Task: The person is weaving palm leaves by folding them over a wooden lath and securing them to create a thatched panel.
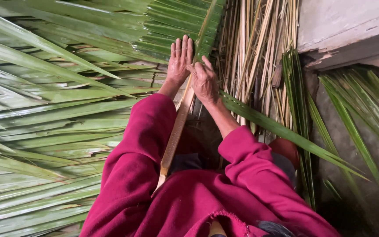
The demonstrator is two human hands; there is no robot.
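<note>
1. The left hand (pixel 180 59) lies flat with its fingers straight and close together, palm down on the woven green palm leaflets (pixel 176 26) at the far middle of the scene. It presses on them and grips nothing.
2. The right hand (pixel 205 81) sits just right of the left one, almost touching it. Its fingers are bent and its thumb points far, pinching at a narrow green leaflet beside the midrib (pixel 177 131); how firmly it holds the leaflet cannot be told.
3. The midrib, a long pale brown stalk, runs from the person's lap at the near middle, up between the two forearms, and on under the hands toward the far edge.
4. On the left, loose green fronds (pixel 44 131) spread flat from the midrib out to the left edge, overlapping one another.
5. A single long green leaflet (pixel 286 134) runs from under the right hand diagonally to the near right, crossing over the right forearm's side of the floor.
6. Far and right of the hands stands a bundle of dry, straw-coloured strips (pixel 255 48), with a bunch of thin green strips (pixel 294 87) just to its right.
7. Both arms wear magenta sleeves (pixel 145 145), which fill the near middle.
8. A grey concrete ledge (pixel 343 30) sits at the far right corner.
</note>
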